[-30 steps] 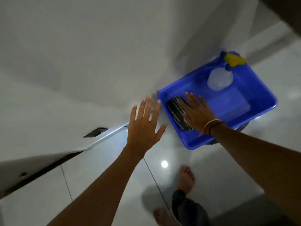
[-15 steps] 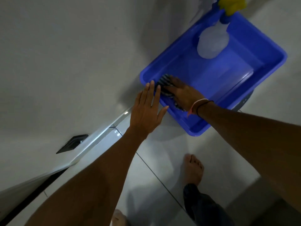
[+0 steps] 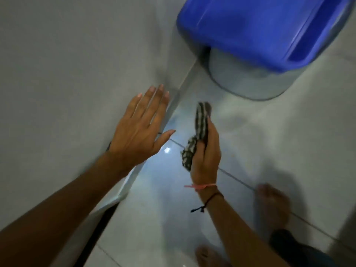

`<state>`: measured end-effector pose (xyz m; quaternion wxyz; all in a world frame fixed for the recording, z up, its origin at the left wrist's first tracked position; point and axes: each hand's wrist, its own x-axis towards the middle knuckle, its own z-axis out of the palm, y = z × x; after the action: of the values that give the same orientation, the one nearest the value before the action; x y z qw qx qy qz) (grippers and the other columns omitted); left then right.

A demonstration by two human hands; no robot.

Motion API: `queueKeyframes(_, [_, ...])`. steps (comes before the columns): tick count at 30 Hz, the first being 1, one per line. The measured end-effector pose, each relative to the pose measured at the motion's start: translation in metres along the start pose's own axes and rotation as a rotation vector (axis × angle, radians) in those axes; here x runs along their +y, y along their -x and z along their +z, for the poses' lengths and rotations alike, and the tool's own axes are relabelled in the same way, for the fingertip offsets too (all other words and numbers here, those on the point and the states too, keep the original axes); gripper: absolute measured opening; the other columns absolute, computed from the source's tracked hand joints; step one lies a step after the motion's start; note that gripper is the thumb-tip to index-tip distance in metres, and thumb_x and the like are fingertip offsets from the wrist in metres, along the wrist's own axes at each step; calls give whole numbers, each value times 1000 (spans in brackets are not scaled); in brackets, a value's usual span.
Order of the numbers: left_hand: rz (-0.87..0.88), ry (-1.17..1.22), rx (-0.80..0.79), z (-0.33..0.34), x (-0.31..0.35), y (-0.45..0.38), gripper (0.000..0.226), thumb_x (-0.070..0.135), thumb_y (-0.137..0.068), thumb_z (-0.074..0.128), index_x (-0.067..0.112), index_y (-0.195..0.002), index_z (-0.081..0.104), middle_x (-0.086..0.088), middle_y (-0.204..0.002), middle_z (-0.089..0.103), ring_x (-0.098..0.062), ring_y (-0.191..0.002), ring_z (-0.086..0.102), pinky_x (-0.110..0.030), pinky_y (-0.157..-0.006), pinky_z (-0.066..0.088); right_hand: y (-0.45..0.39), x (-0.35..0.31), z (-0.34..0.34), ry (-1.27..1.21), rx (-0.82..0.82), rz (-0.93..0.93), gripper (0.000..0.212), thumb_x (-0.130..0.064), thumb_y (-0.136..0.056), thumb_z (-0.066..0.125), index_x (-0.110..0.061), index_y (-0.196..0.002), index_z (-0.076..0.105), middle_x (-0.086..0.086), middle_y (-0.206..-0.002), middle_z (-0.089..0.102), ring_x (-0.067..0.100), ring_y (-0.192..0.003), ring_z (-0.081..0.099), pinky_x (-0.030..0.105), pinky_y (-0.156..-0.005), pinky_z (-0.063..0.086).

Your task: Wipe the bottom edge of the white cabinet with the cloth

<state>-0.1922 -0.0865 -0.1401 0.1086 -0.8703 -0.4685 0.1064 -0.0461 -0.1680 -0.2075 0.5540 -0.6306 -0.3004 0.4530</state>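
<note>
Striped grey-and-white cloth (image 3: pixel 200 132): bunched in the right hand (image 3: pixel 206 157), fingers curled tight around it, above glossy floor tiles (image 3: pixel 250 141). Left hand (image 3: pixel 138 132): spread flat against the white cabinet (image 3: pixel 67 74), beside its bottom edge (image 3: pixel 173 105). Blue plastic tub (image 3: pixel 260 29): beyond both hands.

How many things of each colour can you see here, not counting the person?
Blue: 1, the blue tub
White: 1, the white cabinet
Grey and white striped: 1, the cloth, held in the right hand
Pale grey: 1, a round container under the tub
Total: 4
</note>
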Motion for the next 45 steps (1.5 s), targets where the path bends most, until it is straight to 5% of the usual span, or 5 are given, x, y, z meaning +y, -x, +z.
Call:
queueKeyframes(5, [205,-351,-63,43,-28,-13,75,47,-110,32,-1,-166,20,-26,-171,21,-39,-159,22,-58,-129,20,26,125,84,-152,193,482,63,-6,-82,32,-21,-140,47,18,-130,62,37,-113,62,57,-102,49])
queueKeyframes(24, [339,-699,-213,83,-33,-67,73,28,-108,20,-8,-163,-11,-32,-171,-9,-45,-160,-2,-60,-124,-12,-150,179,147,325,3,-59,57,-11,-95,31,-1,-151,22,17,-162,22,27,-152,20,44,-124,17])
queueKeyframes(31, [338,-695,-188,84,-32,-65,73,30,-107,19,-5,-164,-10,-30,-172,-8,-43,-161,-2,-59,-127,-6,-25,197,161,46,-142,3,58,-20,-100,39,-6,-152,17,-2,-162,8,11,-153,8,28,-127,8])
queueKeyframes(40, [324,-733,-172,85,-32,-68,75,30,-106,19,-6,-163,-13,-31,-171,-14,-44,-160,-5,-60,-122,-15,-274,155,124,58,-9,81,51,-22,-106,32,-4,-152,22,18,-161,26,30,-148,30,38,-123,24])
queueKeyframes(45, [319,-749,-196,84,-32,-70,76,32,-107,20,-8,-163,-11,-33,-170,-13,-45,-160,-5,-62,-117,-20,-146,184,140,64,-83,-61,58,-16,-103,39,-4,-153,15,12,-165,15,22,-154,14,40,-127,14])
